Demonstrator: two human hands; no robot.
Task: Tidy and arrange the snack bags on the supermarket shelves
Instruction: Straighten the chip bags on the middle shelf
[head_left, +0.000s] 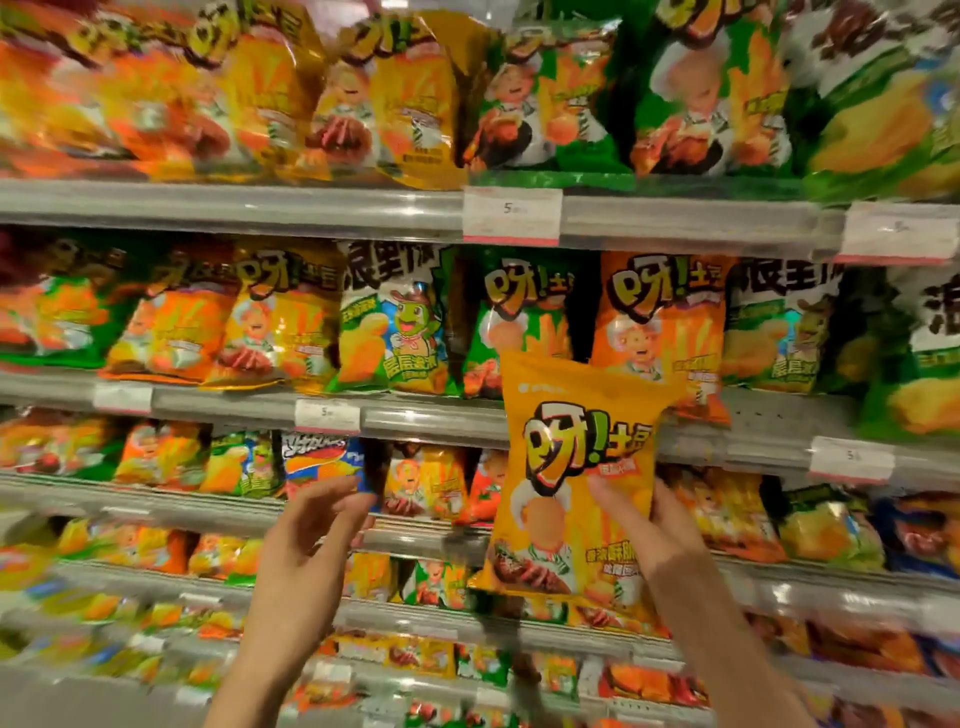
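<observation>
Reaching toward the shelves, the left hand (311, 540) is held empty with its fingers loosely spread, its grip taken on nothing, near a blue bag (324, 462) on the third shelf. Further right, an orange snack bag (582, 467) is kept upright, label forward, in front of the shelf edge (431, 421), apparently so that its flavour can be matched to a row. It is pinched at its right side by the right hand (654, 525), thumb across the front, just below the matching orange bag (660, 322).
</observation>
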